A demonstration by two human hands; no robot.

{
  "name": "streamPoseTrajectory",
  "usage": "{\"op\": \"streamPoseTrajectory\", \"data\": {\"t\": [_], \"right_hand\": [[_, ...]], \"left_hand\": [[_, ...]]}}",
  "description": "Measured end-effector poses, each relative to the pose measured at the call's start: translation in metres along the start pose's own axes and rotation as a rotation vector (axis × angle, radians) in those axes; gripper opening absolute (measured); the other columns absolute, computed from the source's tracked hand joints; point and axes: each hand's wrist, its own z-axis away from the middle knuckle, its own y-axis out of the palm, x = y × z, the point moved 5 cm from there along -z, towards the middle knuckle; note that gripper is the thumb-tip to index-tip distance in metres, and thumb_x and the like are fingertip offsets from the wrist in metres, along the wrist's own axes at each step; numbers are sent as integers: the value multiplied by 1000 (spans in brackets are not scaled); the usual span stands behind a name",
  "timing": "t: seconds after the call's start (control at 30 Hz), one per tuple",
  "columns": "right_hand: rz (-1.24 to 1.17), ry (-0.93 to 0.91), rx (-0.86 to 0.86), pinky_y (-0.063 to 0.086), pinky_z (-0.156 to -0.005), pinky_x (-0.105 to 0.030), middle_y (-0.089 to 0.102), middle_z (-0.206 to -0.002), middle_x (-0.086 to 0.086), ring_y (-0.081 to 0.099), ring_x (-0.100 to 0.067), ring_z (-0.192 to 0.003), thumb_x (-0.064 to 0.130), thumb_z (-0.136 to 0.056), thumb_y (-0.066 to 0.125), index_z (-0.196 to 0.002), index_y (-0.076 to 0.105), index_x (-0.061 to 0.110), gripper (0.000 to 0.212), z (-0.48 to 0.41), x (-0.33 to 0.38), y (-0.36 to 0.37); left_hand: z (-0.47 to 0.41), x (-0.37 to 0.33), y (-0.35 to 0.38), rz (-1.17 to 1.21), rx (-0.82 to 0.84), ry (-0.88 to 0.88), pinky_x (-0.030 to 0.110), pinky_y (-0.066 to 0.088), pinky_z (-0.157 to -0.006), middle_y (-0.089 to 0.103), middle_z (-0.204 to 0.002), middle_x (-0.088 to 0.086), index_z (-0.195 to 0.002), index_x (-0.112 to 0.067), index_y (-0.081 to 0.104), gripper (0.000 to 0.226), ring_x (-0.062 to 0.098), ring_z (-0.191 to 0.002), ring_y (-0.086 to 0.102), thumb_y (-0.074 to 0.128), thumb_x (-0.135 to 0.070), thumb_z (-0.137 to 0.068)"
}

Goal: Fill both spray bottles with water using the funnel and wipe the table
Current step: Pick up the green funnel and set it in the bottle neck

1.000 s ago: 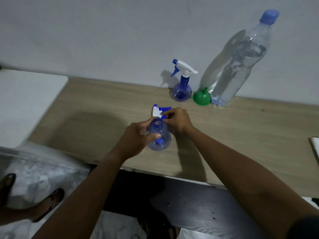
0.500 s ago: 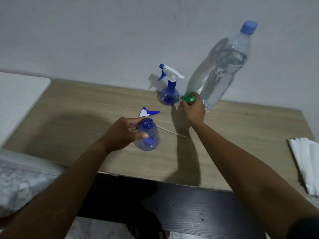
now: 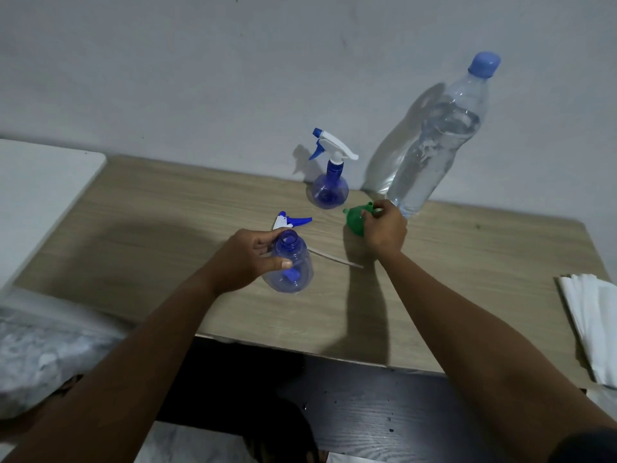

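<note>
An open blue spray bottle (image 3: 293, 267) stands on the wooden table (image 3: 467, 279), and my left hand (image 3: 248, 259) grips its neck. Its white and blue trigger head (image 3: 288, 221) lies just behind it, with the dip tube stretching right across the wood. My right hand (image 3: 384, 228) holds the green funnel (image 3: 356, 220), lifted and tilted, to the right of the open bottle. A second spray bottle (image 3: 329, 185) with its head on stands at the back. The big clear water bottle (image 3: 437, 142) with a blue cap leans against the wall.
A stack of white paper towels (image 3: 591, 325) lies at the table's right edge. A white surface (image 3: 36, 195) adjoins the table on the left. The grey wall runs right behind the bottles. Below the near edge is dark flooring.
My right hand put the trigger head down, reached back to the funnel beside the water bottle, and now has it lifted toward the open bottle. My left hand has stayed on the bottle.
</note>
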Motion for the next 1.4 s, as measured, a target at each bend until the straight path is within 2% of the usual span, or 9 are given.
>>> {"op": "streamPoseTrajectory", "data": {"t": [0.2,0.27,0.37,0.5,0.6,0.93,1.17,1.3,1.4], "right_hand": [[-4,-11,-75,56,-86,-40,75,-101,-3,68,-28,-97,37,-82,75,-97,68,25,20,39,7,-41],[-151,4,-77,58,-80,-41,74,-88,0,71,-25,-86,35,-74,76,-83,64,24,18,55,12,-50],[-477,95,3,57,-67,-36,74,-78,-4,71,-18,-66,22,-71,78,-76,63,17,17,80,17,-53],[-732,238,189,43,-62,-26,78,-94,-8,58,-12,-66,15,-83,74,-76,58,20,19,114,22,-46],[-814,308,257,39,-62,-27,78,-92,-3,51,-10,-66,16,-87,71,-78,57,22,18,128,24,-41],[-945,392,446,39,-54,-19,74,-91,5,47,-4,-61,18,-88,70,-92,62,20,9,137,31,-34],[-1226,492,638,54,-61,-16,74,-89,0,54,-6,-71,18,-86,69,-99,71,8,17,146,52,-16],[-1059,335,612,52,-72,-21,74,-97,0,58,-8,-77,13,-96,62,-102,70,13,10,145,62,-8],[-840,137,518,43,-86,-28,76,-101,15,62,-2,-95,18,-96,64,-103,73,23,13,144,76,-6]], "left_hand": [[4,1,4,134,31,-35,15,51,-88,73,-114,-7,-130,-11,61,54,4,-107,68,77,1,-80],[5,2,5,152,31,-33,18,51,-90,73,-116,-3,-131,-12,61,54,6,-108,68,77,0,-80],[6,4,4,148,2,-22,25,50,-98,72,-119,2,-133,-9,61,56,12,-113,66,79,-3,-80],[7,3,5,134,-12,8,30,50,-102,73,-118,5,-130,-10,63,53,15,-110,67,78,-2,-80],[8,2,4,136,-15,15,34,48,-105,72,-119,5,-131,-9,63,54,14,-112,66,79,-2,-80],[4,4,4,142,-2,27,38,48,-107,74,-115,0,-127,-17,65,52,15,-113,66,81,-6,-79],[5,3,5,159,14,21,36,48,-106,73,-116,1,-131,-13,63,57,14,-114,67,82,-9,-77],[4,2,4,167,21,48,27,50,-100,72,-118,6,-129,-9,64,53,15,-112,66,79,-2,-79],[2,4,5,180,24,56,29,50,-101,73,-117,8,-127,-11,65,51,16,-109,66,78,0,-79]]}}
